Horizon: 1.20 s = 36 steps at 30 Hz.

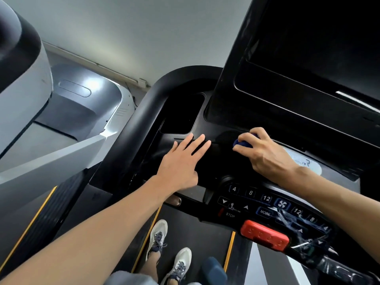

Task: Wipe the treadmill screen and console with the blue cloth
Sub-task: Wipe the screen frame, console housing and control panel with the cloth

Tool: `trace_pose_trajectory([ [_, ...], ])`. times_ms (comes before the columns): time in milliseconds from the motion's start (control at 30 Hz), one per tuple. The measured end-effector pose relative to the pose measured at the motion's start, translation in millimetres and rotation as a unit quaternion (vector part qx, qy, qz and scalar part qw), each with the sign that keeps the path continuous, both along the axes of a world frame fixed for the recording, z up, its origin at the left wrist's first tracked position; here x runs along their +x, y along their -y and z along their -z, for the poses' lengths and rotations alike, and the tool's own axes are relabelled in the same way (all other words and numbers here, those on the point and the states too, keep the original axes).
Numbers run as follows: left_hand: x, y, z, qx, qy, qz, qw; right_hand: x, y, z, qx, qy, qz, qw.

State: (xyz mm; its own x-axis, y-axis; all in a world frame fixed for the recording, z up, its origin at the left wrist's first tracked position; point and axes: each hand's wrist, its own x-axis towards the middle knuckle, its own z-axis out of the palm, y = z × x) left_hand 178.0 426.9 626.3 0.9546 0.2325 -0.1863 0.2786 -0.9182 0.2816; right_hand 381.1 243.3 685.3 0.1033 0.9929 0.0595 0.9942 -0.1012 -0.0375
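From the head view I look down over the treadmill console (205, 161), with the dark screen (320, 48) rising at upper right. My right hand (265, 153) sits on the console just below the screen's lower edge, its fingers (243, 138) curled and clamped on the blue cloth (243, 143), which is balled up so that only a small patch shows between the knuckles. My left hand (181, 163) lies flat on the console's left part, fingers straight and spread apart, holding nothing; it looks like a brace. The cup recess (181, 114) lies just beyond its fingertips. Nearer me are the button panel (267, 202) and the red safety key (265, 235), with loose plastic film over the right buttons. Below, my shoes (170, 249) stand on the belt.

I judge the console wipe is in hand, in the strip under the screen. Whether the screen is done I cannot tell. The next move calls for sweeping the cloth sideways with steady pressure, opening it out to cover more, and treading lightly over the buttons so nothing gets pressed.
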Motion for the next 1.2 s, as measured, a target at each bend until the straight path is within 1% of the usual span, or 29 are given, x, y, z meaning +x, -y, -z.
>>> trace_pose_trajectory([
  [100,0.0,-0.9,-5.7,-0.016,-0.014,0.002,1.0,13.6,39.1,-11.8,-0.015,-0.016,0.04,0.999],
  [167,0.6,-1.1,-10.9,-0.033,-0.024,0.003,0.999,14.3,55.0,-19.2,0.003,-0.061,0.127,0.99],
  [200,1.6,-1.4,-13.7,-0.039,-0.029,0.005,0.999,10.9,61.1,-22.0,0.036,-0.081,0.188,0.978],
  [267,5.2,-4.2,-17.2,-0.049,-0.039,0.008,0.998,-3.0,71.4,-28.9,0.123,-0.106,0.31,0.937],
  [333,6.8,-4.6,-19.1,-0.059,-0.037,0.008,0.998,-26.5,86.5,-38.4,0.189,-0.139,0.395,0.888],
  [367,5.6,-1.9,-20.7,-0.062,-0.02,0.01,0.998,-42.7,96.5,-41.7,0.219,-0.15,0.425,0.866],
  [433,-1.9,9.3,-25.2,-0.082,0.04,0.014,0.996,-82.3,116.7,-40.4,0.278,-0.151,0.478,0.82],
  [467,-8.0,17.6,-28.2,-0.1,0.074,0.016,0.992,-103.5,124.5,-36.3,0.304,-0.141,0.497,0.8],
  [500,-14.5,26.8,-30.1,-0.113,0.105,0.024,0.988,-125.6,128.7,-28.9,0.322,-0.13,0.508,0.788],
  [533,-21.2,36.6,-31.7,-0.114,0.125,0.04,0.985,-146.3,129.9,-18.0,0.332,-0.124,0.511,0.783],
  [600,-30.1,55.4,-30.2,-0.077,0.135,0.095,0.983,-183.1,119.5,8.4,0.331,-0.131,0.503,0.787],
  [667,-31.7,71.4,-25.8,-0.02,0.126,0.147,0.981,-210.4,94.4,33.3,0.296,-0.139,0.47,0.82],
  [733,-28.5,82.3,-21.5,0.028,0.106,0.179,0.978,-217.6,75.6,46.6,0.254,-0.112,0.431,0.859],
  [767,-26.7,86.1,-21.8,0.047,0.092,0.189,0.977,-210.9,74.4,48.2,0.249,-0.095,0.421,0.867],
  [800,-25.1,88.5,-22.6,0.064,0.076,0.195,0.976,-202.1,77.9,48.5,0.251,-0.083,0.429,0.864],
  [833,-24.0,89.5,-23.2,0.077,0.058,0.201,0.975,-194.2,84.1,49.5,0.264,-0.071,0.456,0.847],
  [900,-24.6,90.6,-24.6,0.088,0.032,0.205,0.974,-192.0,95.6,51.5,0.3,-0.059,0.535,0.788],
  [933,-25.6,90.3,-25.3,0.09,0.036,0.204,0.974,-197.6,94.3,54.3,0.302,-0.054,0.556,0.772],
  [967,-26.9,89.7,-25.8,0.091,0.043,0.202,0.974,-205.6,87.7,58.1,0.288,-0.055,0.558,0.776],
  [1033,-28.2,89.2,-26.2,0.091,0.056,0.198,0.974,-211.8,77.6,59.2,0.251,-0.053,0.506,0.823],
  [1067,-28.7,89.7,-26.7,0.094,0.057,0.197,0.974,-202.1,80.1,56.1,0.244,-0.047,0.481,0.84],
  [1100,-29.1,90.6,-27.6,0.098,0.054,0.197,0.974,-188.4,86.4,52.0,0.243,-0.043,0.477,0.843],
  [1133,-28.8,91.5,-28.6,0.104,0.05,0.198,0.973,-175.0,95.5,49.0,0.254,-0.036,0.5,0.827],
  [1200,-29.6,94.1,-31.6,0.116,0.042,0.197,0.973,-166.9,110.3,48.5,0.284,-0.028,0.582,0.761],
])
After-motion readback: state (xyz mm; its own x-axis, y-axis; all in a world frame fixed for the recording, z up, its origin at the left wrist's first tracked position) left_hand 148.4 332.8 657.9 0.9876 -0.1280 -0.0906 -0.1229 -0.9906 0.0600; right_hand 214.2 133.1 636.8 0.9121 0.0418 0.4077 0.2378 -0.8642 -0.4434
